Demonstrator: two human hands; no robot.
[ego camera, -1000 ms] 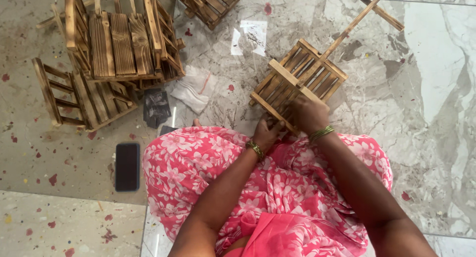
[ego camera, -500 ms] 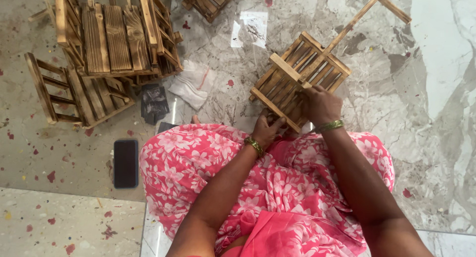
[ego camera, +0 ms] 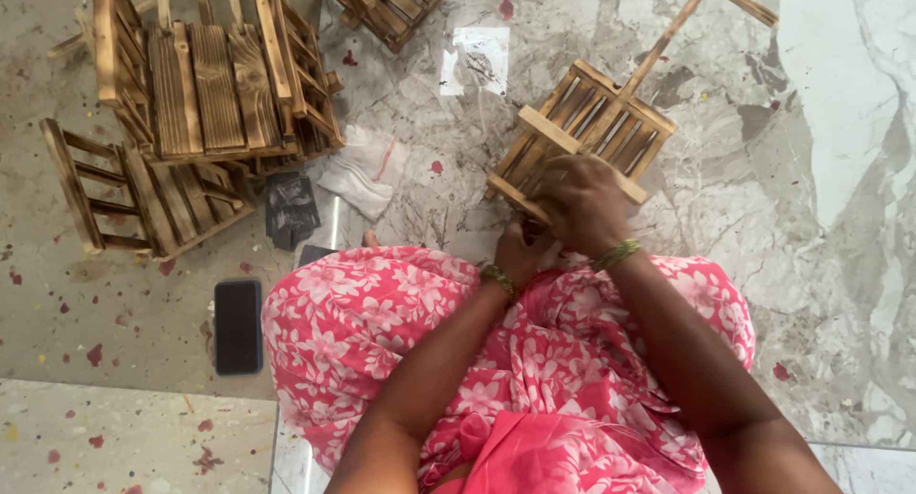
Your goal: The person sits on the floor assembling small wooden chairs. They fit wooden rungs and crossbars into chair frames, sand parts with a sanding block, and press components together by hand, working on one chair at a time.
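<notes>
While a dark phone (ego camera: 238,326) lies flat near the floor's left edge, below stacked charred-slat crates (ego camera: 205,84) of rough striped wood, the left hand (ego camera: 523,251) is curled against the near lower edge of a small wooden slat basket (ego camera: 584,136), though whether it is clamped I cannot tell. Just right of it, the right hand (ego camera: 584,206) presses closed over the basket's near rail; bracing that frame firmly against the polished marble floor (ego camera: 821,170) seems wise.

wooden crate (ego camera: 587,132): scorched brown slats | dress (ego camera: 401,332): pink floral | phone (ego camera: 238,326): black | floor (ego camera: 830,170): grey-white marble
</notes>
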